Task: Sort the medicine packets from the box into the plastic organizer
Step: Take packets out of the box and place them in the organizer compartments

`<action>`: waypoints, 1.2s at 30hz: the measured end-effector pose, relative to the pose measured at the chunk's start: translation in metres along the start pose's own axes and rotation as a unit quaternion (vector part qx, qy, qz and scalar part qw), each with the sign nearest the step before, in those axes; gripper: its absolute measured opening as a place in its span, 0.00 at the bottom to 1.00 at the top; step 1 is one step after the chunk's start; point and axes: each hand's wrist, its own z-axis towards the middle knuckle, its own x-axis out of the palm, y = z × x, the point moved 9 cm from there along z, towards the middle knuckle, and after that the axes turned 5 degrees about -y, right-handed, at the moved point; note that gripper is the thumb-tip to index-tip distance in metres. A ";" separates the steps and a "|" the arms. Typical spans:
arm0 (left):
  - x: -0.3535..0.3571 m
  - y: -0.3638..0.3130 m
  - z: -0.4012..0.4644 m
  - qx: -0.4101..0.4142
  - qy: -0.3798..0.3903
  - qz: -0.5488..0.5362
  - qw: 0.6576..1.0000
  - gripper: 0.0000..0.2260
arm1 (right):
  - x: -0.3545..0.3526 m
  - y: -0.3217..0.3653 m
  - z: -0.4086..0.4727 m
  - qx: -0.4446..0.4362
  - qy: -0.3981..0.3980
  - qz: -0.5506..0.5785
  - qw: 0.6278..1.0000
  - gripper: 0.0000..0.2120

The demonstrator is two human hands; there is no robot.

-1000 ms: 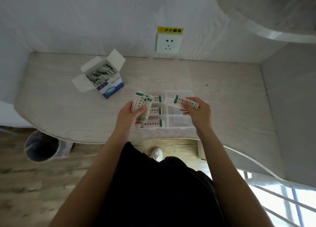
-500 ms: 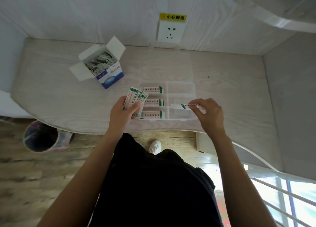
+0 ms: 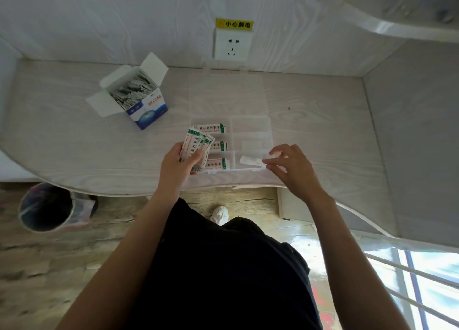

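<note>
The clear plastic organizer [image 3: 268,131] lies open on the desk, lid folded back toward the wall. Each of its three left compartments holds a green-striped medicine packet [image 3: 211,128]. A white packet [image 3: 252,144] lies in the middle right compartment. My left hand [image 3: 177,167] grips a fanned stack of packets [image 3: 196,144] over the organizer's left side. My right hand [image 3: 291,168] has its fingers spread, fingertips touching the end of a face-down packet [image 3: 249,160] lying in the near right compartment. The blue-and-white medicine box [image 3: 139,98] stands open at the back left, with several packets inside.
A wall socket [image 3: 232,45] with a yellow warning label sits behind the organizer. The desk's curved front edge [image 3: 99,191] runs just under my hands. A bin [image 3: 47,206] stands on the floor at the left. A side wall closes the desk on the right.
My right hand carried one packet down from above the organizer into the near right compartment and its fingers have loosened. The left hand kept its stack, nearly still.
</note>
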 end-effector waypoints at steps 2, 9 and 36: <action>0.000 0.000 -0.002 0.001 -0.001 -0.009 1.000 0.10 | 0.004 0.002 0.001 -0.008 0.030 -0.017 0.999 0.08; -0.004 -0.001 -0.002 -0.003 -0.013 -0.041 0.999 0.11 | -0.004 -0.005 0.001 0.034 0.012 0.072 0.997 0.09; 0.006 -0.002 -0.013 -0.001 0.010 -0.049 0.999 0.11 | 0.022 0.029 0.031 -0.011 0.063 -0.246 0.967 0.08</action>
